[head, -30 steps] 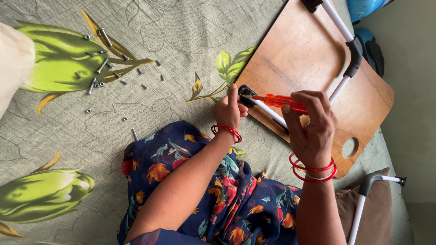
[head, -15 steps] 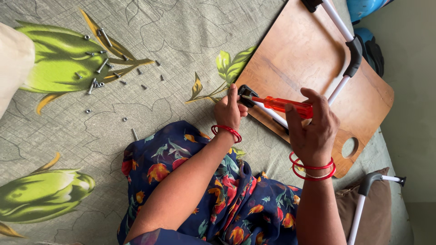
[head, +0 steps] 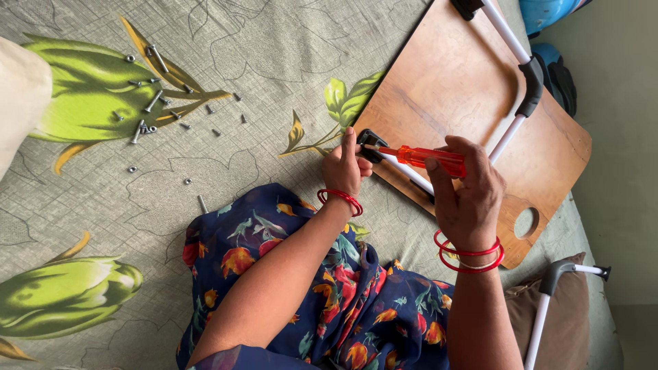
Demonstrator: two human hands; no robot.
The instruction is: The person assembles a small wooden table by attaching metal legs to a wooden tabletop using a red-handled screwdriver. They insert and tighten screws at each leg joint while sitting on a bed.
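— We sit on a leaf-print sheet (head: 226,164); screws (head: 147,113) lie well left of the board (head: 452,89).

— Our right hand (head: 466,195) grips the screwdriver (head: 421,157); the left hand (head: 345,168) curls by its tip, which it hides.

Right hand (head: 466,199) holds orange screwdriver (head: 421,157) (on bracket (head: 371,140)).
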